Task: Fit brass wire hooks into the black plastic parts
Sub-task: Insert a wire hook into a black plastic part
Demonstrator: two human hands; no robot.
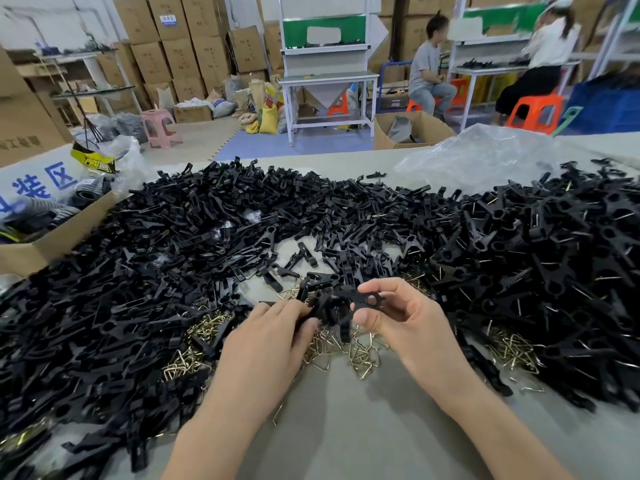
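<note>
I see a grey-beige table (363, 427) with a broad heap of black plastic parts (173, 271) spread across its left, far and right sides. Loose brass wire hooks (360, 355) lie scattered near the middle. A crumpled clear plastic bag (485, 161) lies far right, and a cardboard box (52, 240) sits at the left edge.

Bright, even indoor light falls from above and leaves only faint, soft shadows on the grey desk (346, 427). The clear plastic bag (478, 161) shows pale glare, and the brass wire hooks (360, 355) glint. The black plastic parts (104, 341) smear into blur toward the left and lower edges. Wide-angle distortion tilts the stacked cardboard boxes (180, 46), and the background is slightly soft.
</note>
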